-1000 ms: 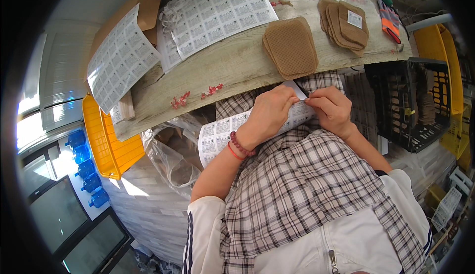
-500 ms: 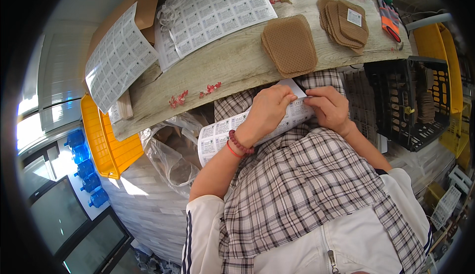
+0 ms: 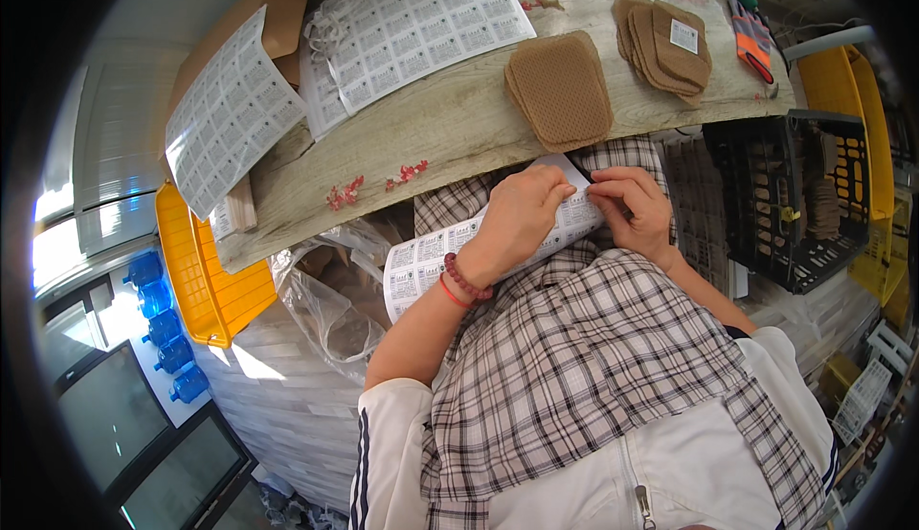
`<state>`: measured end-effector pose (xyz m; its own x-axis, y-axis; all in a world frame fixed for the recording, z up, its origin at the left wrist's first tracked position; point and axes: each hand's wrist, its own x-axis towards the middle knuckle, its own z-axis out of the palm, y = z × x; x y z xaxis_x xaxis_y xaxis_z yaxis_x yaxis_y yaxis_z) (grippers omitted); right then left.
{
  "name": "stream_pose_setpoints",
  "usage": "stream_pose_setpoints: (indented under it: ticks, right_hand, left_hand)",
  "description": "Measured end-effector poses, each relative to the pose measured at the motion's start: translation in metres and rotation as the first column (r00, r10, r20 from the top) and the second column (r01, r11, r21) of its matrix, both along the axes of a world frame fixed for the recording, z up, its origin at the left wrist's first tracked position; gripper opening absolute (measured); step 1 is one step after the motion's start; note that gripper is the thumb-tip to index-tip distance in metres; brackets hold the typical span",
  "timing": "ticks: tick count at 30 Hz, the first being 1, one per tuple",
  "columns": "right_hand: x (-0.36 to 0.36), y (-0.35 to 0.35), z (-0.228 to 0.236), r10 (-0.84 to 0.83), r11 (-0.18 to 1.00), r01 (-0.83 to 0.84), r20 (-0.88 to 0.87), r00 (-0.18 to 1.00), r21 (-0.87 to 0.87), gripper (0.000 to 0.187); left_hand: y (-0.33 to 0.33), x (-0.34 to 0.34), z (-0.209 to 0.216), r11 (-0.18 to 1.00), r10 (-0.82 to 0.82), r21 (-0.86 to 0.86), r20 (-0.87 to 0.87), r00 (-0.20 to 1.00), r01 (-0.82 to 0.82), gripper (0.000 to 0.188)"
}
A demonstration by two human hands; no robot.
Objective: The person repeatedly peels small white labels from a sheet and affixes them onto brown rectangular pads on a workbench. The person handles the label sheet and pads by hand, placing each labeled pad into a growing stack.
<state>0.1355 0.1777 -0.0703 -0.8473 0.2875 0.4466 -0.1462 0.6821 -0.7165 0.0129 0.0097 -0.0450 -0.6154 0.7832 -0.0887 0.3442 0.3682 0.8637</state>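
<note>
A bent white label sheet (image 3: 418, 265), printed with rows of small labels, lies across my lap below the table edge. My left hand (image 3: 523, 216) grips it from above near its far right end, thumb and fingers pinched together. At that same end my right hand (image 3: 636, 212) has its fingers curled, with thumb and index at the sheet's edge. Whatever sits between those right fingertips is too small to make out. A stack of brown textured pads (image 3: 560, 90) with rounded corners rests on the table just beyond my hands.
More brown pads (image 3: 641, 46) lie farther right, the top one carrying a white label (image 3: 683, 36). Larger label sheets (image 3: 431, 22) cover the table's far left. A black crate (image 3: 795, 204) stands at right, a yellow crate (image 3: 215, 276) at left beside a clear plastic bag (image 3: 330, 305).
My right fingertips have shifted slightly at the sheet's edge, with a little more bend in the fingers. My left hand keeps its grip, and the pads stay put.
</note>
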Motion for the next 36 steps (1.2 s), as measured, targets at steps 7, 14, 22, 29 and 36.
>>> stream_pose_setpoints:
  ticks: [7, 14, 22, 29, 36]
  right_hand:
    - [-0.004, 0.004, -0.003, -0.022, 0.997, 0.026, -0.048, 0.999, 0.077, 0.015]
    - [-0.002, 0.013, 0.000, 0.168, 0.984, -0.153, -0.204, 0.964, 0.090, 0.009]
    - [-0.024, 0.036, 0.044, 0.065, 0.581, -0.033, 0.006, 0.998, -0.813, 0.008]
    - [-0.108, 0.062, 0.025, 0.110, 0.799, 0.010, 0.163, 0.980, -0.601, 0.006]
    - [-0.133, 0.051, -0.004, -0.057, 0.937, 0.121, 0.197, 0.979, -0.328, 0.009]
  left_hand:
    - [-0.021, 0.005, 0.034, 0.999, 0.028, -0.031, -0.304, 0.952, -0.040, 0.018]
    - [-0.022, -0.025, 0.027, 0.986, 0.091, -0.166, 0.380, 0.921, -0.029, 0.021]
    - [-0.011, -0.026, 0.029, 0.993, 0.048, -0.112, 0.118, 0.992, -0.035, 0.021]
    - [0.013, -0.017, 0.022, 0.997, -0.041, 0.031, -0.506, 0.862, 0.065, 0.009]
    - [0.019, -0.020, 0.007, 0.997, -0.061, 0.012, -0.508, 0.859, 0.078, 0.009]
